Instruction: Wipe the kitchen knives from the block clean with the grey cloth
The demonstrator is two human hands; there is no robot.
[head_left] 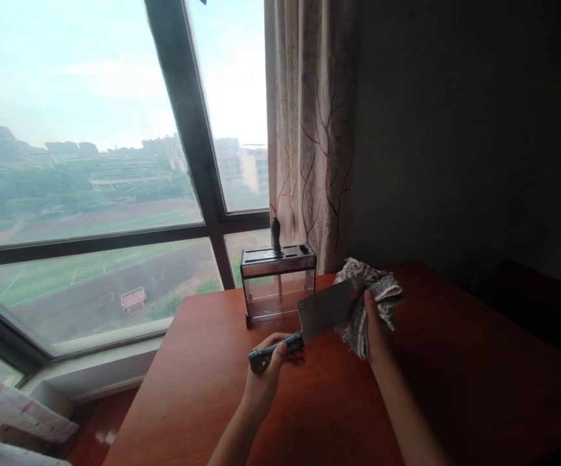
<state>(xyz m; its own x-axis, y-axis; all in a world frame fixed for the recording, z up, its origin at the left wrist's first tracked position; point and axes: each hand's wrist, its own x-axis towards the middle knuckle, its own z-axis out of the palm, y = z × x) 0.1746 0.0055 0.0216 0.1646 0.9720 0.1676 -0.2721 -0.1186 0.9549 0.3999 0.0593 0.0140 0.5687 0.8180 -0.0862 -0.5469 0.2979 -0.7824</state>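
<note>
Above the bench [202, 382], left hand [274, 356] grips the cleaver [327, 312] by its handle; right hand [371, 320] clutches a cloth [387, 288] at its far end. Looks like wiping to me; next stroke calls for steady grip, fingers off the edge.

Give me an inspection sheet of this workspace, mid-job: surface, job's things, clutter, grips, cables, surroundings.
Surface: reddish-brown tabletop, finish looks smooth.
Job's things: cleaver held above the tabletop, blade's far end against a patterned cloth; knife holder upright, see-through front, one black handle sticking up.
Clutter: nothing seen.
Grips: left grip closed around the cleaver's handle; right grip holds the cloth at the blade.
Cables: nothing seen.
Surroundings: window on the left, patterned curtain behind, dark wall on the right.
</note>
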